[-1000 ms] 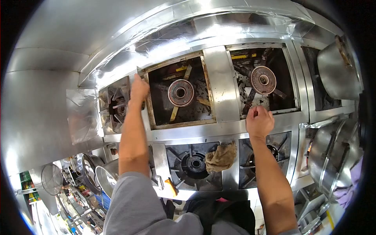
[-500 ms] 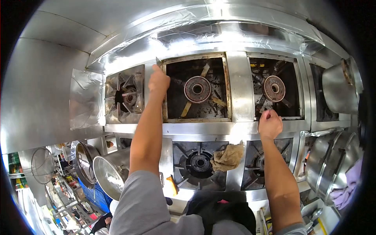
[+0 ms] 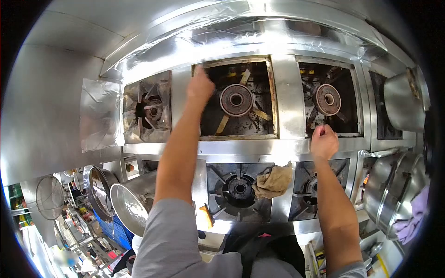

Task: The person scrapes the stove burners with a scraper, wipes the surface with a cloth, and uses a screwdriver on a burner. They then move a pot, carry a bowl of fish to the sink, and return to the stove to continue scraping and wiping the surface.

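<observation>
Head view: the left hand is held curled at the left rim of a burner well; its grip cannot be told. A round burner is set to its right. The right hand is clenched at a second well's front rim, with a brown cloth laid leftward, nearer the body.

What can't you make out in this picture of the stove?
Head view: whether the left hand holds anything; its back hides its grip.
Head view: whether anything is inside the right hand; curled closed.
Head view: part of the front right burner, behind the right forearm.
Head view: the back right pot's far side, cut off by the dark lens edge.
Head view: shelf items lower left, too small.
</observation>
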Motion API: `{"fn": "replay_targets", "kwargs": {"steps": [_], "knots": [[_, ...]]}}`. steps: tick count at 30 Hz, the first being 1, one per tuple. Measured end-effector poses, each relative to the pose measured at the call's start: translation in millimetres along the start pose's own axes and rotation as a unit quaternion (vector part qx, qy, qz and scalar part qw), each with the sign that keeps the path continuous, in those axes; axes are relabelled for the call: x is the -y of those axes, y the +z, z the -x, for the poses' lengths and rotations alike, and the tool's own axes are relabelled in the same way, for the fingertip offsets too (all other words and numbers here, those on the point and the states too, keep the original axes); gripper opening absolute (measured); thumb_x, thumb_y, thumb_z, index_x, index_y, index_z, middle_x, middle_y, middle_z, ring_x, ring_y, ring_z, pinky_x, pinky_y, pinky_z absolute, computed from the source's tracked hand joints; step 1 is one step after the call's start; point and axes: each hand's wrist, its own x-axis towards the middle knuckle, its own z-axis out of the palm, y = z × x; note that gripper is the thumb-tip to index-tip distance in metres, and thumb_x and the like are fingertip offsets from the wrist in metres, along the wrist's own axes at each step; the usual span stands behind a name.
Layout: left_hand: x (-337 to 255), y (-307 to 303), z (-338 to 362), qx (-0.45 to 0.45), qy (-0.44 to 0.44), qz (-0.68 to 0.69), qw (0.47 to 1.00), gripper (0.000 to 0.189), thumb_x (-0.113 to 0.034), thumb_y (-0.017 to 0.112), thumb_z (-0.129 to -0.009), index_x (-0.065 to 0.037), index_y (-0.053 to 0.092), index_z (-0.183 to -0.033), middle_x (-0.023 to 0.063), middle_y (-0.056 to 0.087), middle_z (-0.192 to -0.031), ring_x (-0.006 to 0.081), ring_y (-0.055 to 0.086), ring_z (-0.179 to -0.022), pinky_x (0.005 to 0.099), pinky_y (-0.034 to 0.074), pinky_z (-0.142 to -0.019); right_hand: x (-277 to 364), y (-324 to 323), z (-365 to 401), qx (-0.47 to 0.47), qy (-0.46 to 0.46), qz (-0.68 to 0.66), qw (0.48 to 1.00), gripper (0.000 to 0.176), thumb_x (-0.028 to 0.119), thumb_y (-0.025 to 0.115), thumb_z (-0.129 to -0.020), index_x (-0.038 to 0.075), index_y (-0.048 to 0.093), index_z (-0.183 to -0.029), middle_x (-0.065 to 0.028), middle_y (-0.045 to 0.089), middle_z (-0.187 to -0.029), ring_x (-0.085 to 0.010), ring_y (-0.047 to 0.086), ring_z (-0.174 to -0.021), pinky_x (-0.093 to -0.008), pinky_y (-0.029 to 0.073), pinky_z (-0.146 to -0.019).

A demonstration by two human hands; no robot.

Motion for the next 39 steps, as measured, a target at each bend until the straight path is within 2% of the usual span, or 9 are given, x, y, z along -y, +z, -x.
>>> {"fn": "replay_targets", "kwargs": {"steps": [4, 8, 11, 20, 25, 30, 34, 37, 39], "knots": [[-36, 24, 20, -0.09, -0.045, 0.146, 0.984, 0.048, -0.01, 0.06, -0.093, 0.006, 0.036, -0.132, 0.0355, 0.071, -0.102, 0.0502, 0.072, -0.096, 0.0541, 0.06, -0.084, -2, 4, -2, 0.007, -0.003, 0.005, 1.0, 0.024, 0.026, 0.066, -0.09, 0.01, 0.066, -0.071, -0.0071, 0.071, -0.075, -0.0336, 0.066, -0.077, -0.0486, 0.052, -0.069], [-43, 22, 8, -0.085, -0.136, 0.164, 0.973, 0.042, -0.007, 0.063, -0.091, 0.002, 0.034, -0.121, 0.0323, 0.071, -0.1, 0.0469, 0.074, -0.096, 0.0527, 0.061, -0.084, -3, 3, -1, 0.029, 0.009, 0.016, 0.999, 0.024, 0.026, 0.066, -0.091, 0.011, 0.067, -0.072, -0.0074, 0.07, -0.074, -0.0333, 0.066, -0.078, -0.0488, 0.052, -0.069], [-68, 11, 4, -0.087, -0.169, 0.194, 0.962, 0.054, -0.009, 0.062, -0.091, 0.008, 0.029, -0.13, 0.0361, 0.069, -0.105, 0.0489, 0.072, -0.099, 0.0538, 0.06, -0.088, -4, 7, 1, 0.013, 0.005, 0.023, 1.0, 0.023, 0.027, 0.065, -0.091, 0.011, 0.068, -0.074, -0.0088, 0.07, -0.075, -0.0343, 0.066, -0.079, -0.0501, 0.052, -0.07], [-74, 36, -34, -0.107, -0.217, 0.221, 0.945, 0.062, -0.016, 0.067, -0.095, 0.01, 0.026, -0.133, 0.0331, 0.07, -0.107, 0.0444, 0.074, -0.1, 0.05, 0.061, -0.088, -7, 8, 2, 0.016, -0.014, 0.012, 1.0, 0.022, 0.026, 0.066, -0.09, 0.012, 0.068, -0.073, -0.0107, 0.07, -0.074, -0.0369, 0.066, -0.077, -0.0522, 0.052, -0.069], [-52, 33, -1, -0.096, -0.152, 0.05, 0.982, 0.044, -0.015, 0.056, -0.102, 0.007, 0.032, -0.132, 0.0299, 0.074, -0.104, 0.0412, 0.076, -0.095, 0.0501, 0.06, -0.088, -7, 8, -2, -0.014, -0.018, 0.003, 1.0, 0.022, 0.023, 0.065, -0.087, 0.011, 0.064, -0.069, -0.0095, 0.069, -0.073, -0.0357, 0.066, -0.074, -0.0515, 0.052, -0.067], [-67, 35, -13, -0.112, -0.206, 0.154, 0.96, 0.053, -0.012, 0.068, -0.092, 0.004, 0.033, -0.128, 0.0319, 0.072, -0.107, 0.0448, 0.074, -0.098, 0.0513, 0.06, -0.089, -6, 5, 0, -0.007, -0.049, 0.001, 0.999, 0.018, 0.021, 0.066, -0.086, 0.012, 0.067, -0.07, -0.0092, 0.072, -0.076, -0.0347, 0.065, -0.074, -0.0497, 0.051, -0.067], [-68, 22, -7, -0.13, -0.222, 0.176, 0.95, 0.049, -0.01, 0.067, -0.092, 0.001, 0.033, -0.126, 0.0326, 0.071, -0.108, 0.0461, 0.073, -0.103, 0.0513, 0.059, -0.092, -8, 7, 1, -0.011, -0.05, 0.004, 0.999, 0.017, 0.022, 0.067, -0.085, 0.012, 0.069, -0.071, -0.0094, 0.072, -0.077, -0.0347, 0.066, -0.075, -0.0502, 0.052, -0.067], [-67, 20, -18, -0.157, -0.3, 0.33, 0.881, 0.061, -0.011, 0.067, -0.09, 0.007, 0.029, -0.134, 0.039, 0.062, -0.125, 0.0506, 0.065, -0.119, 0.0525, 0.051, -0.106, -7, 7, -1, 0.019, -0.026, -0.001, 0.999, 0.017, 0.022, 0.067, -0.084, 0.012, 0.069, -0.071, -0.0101, 0.072, -0.077, -0.0347, 0.066, -0.075, -0.0504, 0.052, -0.067], [-50, 54, -40, -0.251, -0.275, 0.475, 0.798, 0.063, -0.011, 0.065, -0.088, 0.008, 0.028, -0.136, 0.0411, 0.058, -0.129, 0.0529, 0.061, -0.123, 0.053, 0.047, -0.11, -9, 5, 0, -0.006, -0.026, 0.007, 1.0, 0.018, 0.021, 0.068, -0.083, 0.012, 0.066, -0.068, -0.0086, 0.071, -0.076, -0.0341, 0.065, -0.072, -0.0494, 0.051, -0.065]]}}
